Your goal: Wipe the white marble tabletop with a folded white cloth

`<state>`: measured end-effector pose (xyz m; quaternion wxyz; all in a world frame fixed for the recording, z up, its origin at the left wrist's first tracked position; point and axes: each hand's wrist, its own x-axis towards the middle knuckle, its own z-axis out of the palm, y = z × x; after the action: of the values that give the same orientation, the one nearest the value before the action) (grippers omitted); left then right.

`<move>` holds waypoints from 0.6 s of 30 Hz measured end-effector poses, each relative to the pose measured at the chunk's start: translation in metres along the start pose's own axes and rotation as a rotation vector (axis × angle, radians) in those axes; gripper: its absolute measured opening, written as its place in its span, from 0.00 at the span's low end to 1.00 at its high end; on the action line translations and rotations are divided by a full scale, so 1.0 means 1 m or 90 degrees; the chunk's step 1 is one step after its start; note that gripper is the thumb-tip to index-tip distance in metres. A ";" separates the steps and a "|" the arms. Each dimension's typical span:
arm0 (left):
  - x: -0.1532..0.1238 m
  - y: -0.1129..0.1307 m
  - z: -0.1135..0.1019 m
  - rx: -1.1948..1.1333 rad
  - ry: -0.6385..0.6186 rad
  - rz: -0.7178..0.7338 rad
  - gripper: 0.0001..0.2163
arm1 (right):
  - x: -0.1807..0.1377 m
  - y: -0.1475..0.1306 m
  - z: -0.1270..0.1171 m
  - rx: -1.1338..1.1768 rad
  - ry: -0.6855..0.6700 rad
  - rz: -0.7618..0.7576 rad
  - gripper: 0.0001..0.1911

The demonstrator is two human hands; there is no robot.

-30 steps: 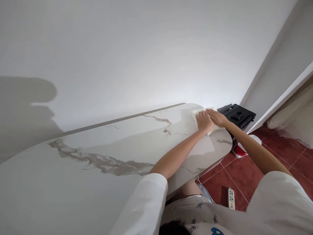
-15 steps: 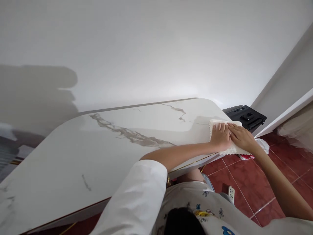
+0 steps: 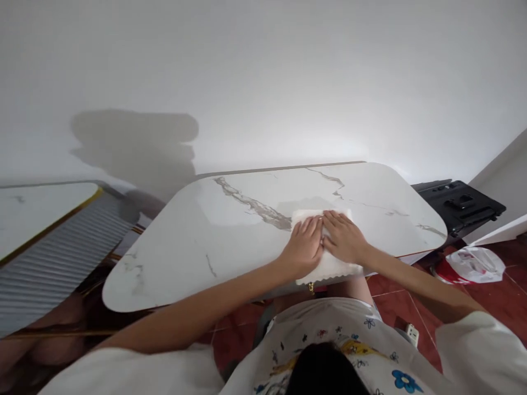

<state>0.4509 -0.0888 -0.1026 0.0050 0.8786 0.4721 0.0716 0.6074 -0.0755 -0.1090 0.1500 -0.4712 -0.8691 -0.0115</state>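
White, waffle-textured cleaning cloth (image 3: 329,266), lying flat on the marble-look tabletop (image 3: 230,241) near the front edge, close to the body. Pinned under both palms: left hand (image 3: 304,248) spread flat, fingers together and pointing away, covering the cloth's left half; right hand (image 3: 343,240) likewise flat, fingers slightly fanned, touching the left hand at thumb side. No pinching, no fist, just downward pressure.

Likely soft and limp, light, no stiffness of its own; scalloped near edge peeking out below the palms, almost at the table's rim. Probably glides easily over so glossy a slab, so held best by flat pressure from above, not by an edge grip; liable to bunch or fold if pushed from one corner only. Tabletop itself hard, smooth, grey-veined, rounded at the corners.

Nearby: black plastic case (image 3: 459,206) beyond the right end, white plastic bag (image 3: 473,263) on the red tiled floor (image 3: 506,291), a ribbed grey panel (image 3: 53,263) to the left.
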 end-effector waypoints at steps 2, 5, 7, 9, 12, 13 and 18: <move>-0.018 -0.022 -0.009 0.041 0.002 -0.039 0.26 | 0.021 -0.023 0.007 0.062 -0.002 -0.030 0.29; -0.041 -0.053 -0.021 0.082 -0.006 -0.096 0.25 | 0.051 -0.058 0.019 0.113 0.015 -0.057 0.28; -0.056 -0.074 -0.028 0.083 -0.021 -0.153 0.25 | 0.070 -0.084 0.027 0.115 0.032 -0.078 0.27; -0.072 -0.096 -0.033 0.077 -0.010 -0.215 0.24 | 0.090 -0.113 0.036 0.109 0.040 -0.106 0.27; -0.106 -0.134 -0.037 0.071 0.058 -0.286 0.23 | 0.117 -0.162 0.049 0.106 0.035 -0.142 0.27; -0.119 -0.148 -0.038 0.067 0.079 -0.299 0.23 | 0.125 -0.179 0.053 0.110 0.034 -0.153 0.27; -0.180 -0.224 -0.037 0.041 0.142 -0.350 0.24 | 0.167 -0.250 0.071 0.146 0.032 -0.231 0.29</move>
<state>0.1628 -0.1162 -0.1048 -0.0556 0.7045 0.6917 0.1488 0.2992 -0.0670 -0.1008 0.2194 -0.2867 -0.9313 0.0489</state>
